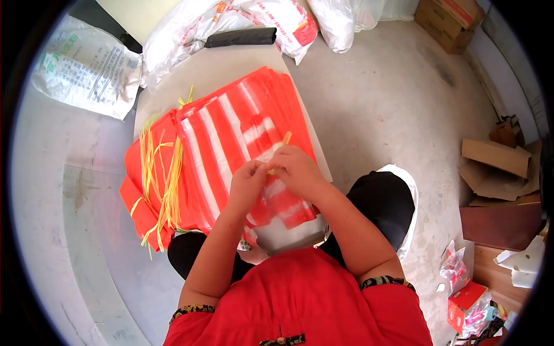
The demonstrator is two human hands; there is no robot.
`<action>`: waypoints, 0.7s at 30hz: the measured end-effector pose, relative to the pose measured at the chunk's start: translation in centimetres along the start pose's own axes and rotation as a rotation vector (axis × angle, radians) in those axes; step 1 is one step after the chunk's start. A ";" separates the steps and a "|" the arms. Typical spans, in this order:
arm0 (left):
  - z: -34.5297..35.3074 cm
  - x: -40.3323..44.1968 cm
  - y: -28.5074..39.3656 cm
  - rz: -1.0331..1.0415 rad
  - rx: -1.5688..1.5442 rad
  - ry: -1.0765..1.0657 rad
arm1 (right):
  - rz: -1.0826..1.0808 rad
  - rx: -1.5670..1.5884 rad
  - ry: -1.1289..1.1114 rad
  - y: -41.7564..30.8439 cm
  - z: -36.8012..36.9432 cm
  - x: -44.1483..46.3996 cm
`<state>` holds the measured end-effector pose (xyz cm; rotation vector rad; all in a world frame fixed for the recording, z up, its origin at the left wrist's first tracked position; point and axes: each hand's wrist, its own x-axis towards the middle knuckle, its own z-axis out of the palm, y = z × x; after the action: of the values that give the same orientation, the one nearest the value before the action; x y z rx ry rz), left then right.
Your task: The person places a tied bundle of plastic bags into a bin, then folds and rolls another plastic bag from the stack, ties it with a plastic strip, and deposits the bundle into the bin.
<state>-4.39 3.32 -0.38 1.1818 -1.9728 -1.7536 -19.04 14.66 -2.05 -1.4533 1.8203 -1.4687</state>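
Red-and-white striped plastic bags (216,138) lie in a flat stack before me. A narrower folded striped bundle (257,130) rests on top, running beneath my hands. My left hand (247,183) and my right hand (297,172) meet over this bundle, fingertips pinched together. Between them shows a bit of yellow strip, and a short yellow end (287,138) sticks up beyond my right hand. The fingers partly hide the strip. To the left, loose yellow strips (171,187) drape over folded red bags (134,164).
The stack lies on a light board (167,98) by my knees. Behind it are a black roll (241,37) and white printed sacks (190,26). Another sack (86,68) lies left. Cardboard boxes (496,164) and a red box (466,305) stand along the right side.
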 end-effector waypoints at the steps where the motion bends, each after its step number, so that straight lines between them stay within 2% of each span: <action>1: -0.2 0.2 -0.4 0.010 -0.022 -0.004 | 0.010 0.018 0.010 0.2 -0.1 -0.1; 4: -0.4 0.6 -1.1 0.049 0.130 0.114 | 0.050 0.044 -0.021 0.6 -1.0 -0.3; 7: -0.7 0.9 -0.9 0.183 0.439 0.243 | 0.076 0.035 -0.080 1.2 -2.4 -0.9; 10: -0.9 1.2 -0.7 0.161 0.553 0.228 | 0.091 0.008 -0.117 0.8 -3.3 -1.5; 14: -0.3 1.1 -1.8 0.233 0.342 0.334 | 0.225 0.155 -0.061 0.8 -3.4 -1.6; 16: -0.2 -0.2 -0.7 0.196 0.238 0.324 | 0.251 0.040 -0.063 1.1 -2.9 -1.6; 19: -1.0 -1.3 -2.4 0.257 0.337 0.126 | 0.306 -0.089 -0.126 -0.2 -2.7 -1.3; 21: -1.0 -2.2 -1.8 0.160 0.235 0.073 | 0.356 -0.083 -0.157 -1.6 -2.9 -0.9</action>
<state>-1.63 4.25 -1.09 1.1038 -2.2079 -1.4124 -20.29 16.97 0.17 -1.1662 1.9378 -1.0875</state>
